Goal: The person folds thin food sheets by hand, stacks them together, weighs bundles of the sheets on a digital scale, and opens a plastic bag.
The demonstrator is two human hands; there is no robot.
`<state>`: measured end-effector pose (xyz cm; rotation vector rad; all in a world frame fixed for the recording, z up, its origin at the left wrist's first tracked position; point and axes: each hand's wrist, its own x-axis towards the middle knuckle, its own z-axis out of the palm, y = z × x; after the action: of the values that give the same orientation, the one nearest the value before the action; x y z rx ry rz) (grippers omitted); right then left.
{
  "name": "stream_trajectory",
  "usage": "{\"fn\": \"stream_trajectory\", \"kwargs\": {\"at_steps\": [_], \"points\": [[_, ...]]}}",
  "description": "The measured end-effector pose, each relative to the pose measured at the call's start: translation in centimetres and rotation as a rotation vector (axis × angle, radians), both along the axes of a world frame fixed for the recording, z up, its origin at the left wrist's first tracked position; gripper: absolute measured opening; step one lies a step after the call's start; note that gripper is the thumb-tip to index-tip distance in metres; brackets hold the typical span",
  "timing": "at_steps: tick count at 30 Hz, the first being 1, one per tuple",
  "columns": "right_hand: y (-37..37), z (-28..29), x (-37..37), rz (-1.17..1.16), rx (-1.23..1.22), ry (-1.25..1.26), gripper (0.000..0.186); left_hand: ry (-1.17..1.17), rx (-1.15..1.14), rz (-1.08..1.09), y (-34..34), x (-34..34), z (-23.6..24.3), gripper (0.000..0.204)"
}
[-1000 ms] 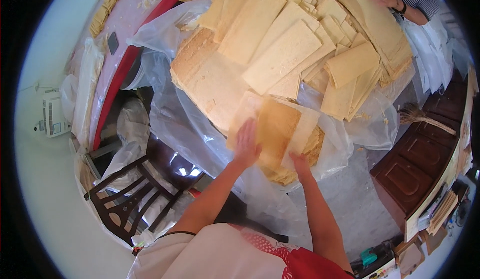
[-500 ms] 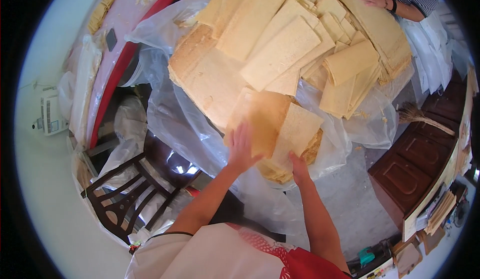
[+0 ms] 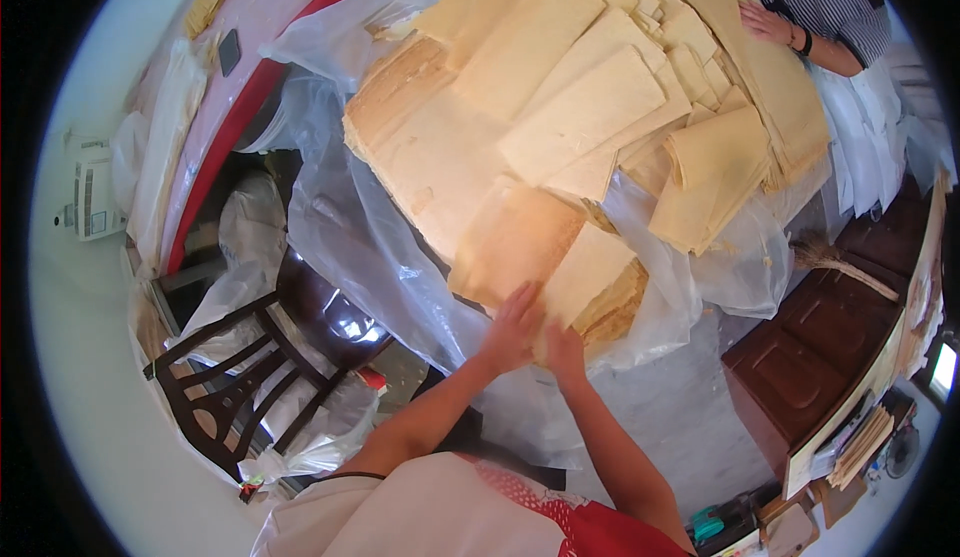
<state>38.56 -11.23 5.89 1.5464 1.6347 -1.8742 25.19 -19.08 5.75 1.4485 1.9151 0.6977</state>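
A folded stack of thin tan sheets [image 3: 515, 227], perhaps tofu skin, lies at the near end of the work surface. Over its right part rests a paler narrow folded sheet [image 3: 590, 269], with rough crumpled layers showing beneath on the right. My left hand [image 3: 513, 332] lies on the near edge of the stack, its fingers stretched forward and pressed to the sheet. Close beside it on the right, my right hand [image 3: 565, 352] pinches the near end of the paler sheet. Its fingertips are partly hidden.
Beyond lies a broad pile of overlapping folded sheets [image 3: 580, 107] on clear plastic film [image 3: 350, 217]. Another person's hand [image 3: 765, 22] rests on sheets at the far right. A dark wooden chair [image 3: 240, 387] stands left, a brown cabinet [image 3: 800, 367] right with a small broom [image 3: 845, 267].
My left hand has slid right and nearer, off the middle of the stack to its near edge. My right hand has moved left along the paler sheet, so both hands are now close together.
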Motion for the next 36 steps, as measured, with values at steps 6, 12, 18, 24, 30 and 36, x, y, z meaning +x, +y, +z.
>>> {"fn": "stream_trajectory", "kwargs": {"at_steps": [6,12,18,24,30,36], "points": [[1.6,5.0,-4.6,0.144,0.655,0.212,0.056,-0.709,-0.09,0.774,-0.1,1.4,-0.1,0.033],[4.3,2.2,-6.5,0.31,0.861,0.16,0.055,-1.047,0.112,1.265,0.3,-0.1,-0.7,0.035],[3.8,0.3,-9.5,-0.32,0.349,0.247,0.036,-1.011,0.129,1.145,-3.3,-0.2,-5.8,0.033],[4.9,-4.4,-9.2,-0.408,0.262,0.09,0.018,0.19,-0.145,0.227,-3.2,-2.9,-4.4,0.028],[6.0,-1.9,-10.0,-0.459,0.122,0.106,0.006,-0.881,-0.54,0.909,0.6,-4.8,1.1,0.046],[7.0,3.1,-7.5,-0.551,0.035,0.243,0.007,0.011,-0.1,0.614,1.0,-7.3,3.3,0.062]]}}
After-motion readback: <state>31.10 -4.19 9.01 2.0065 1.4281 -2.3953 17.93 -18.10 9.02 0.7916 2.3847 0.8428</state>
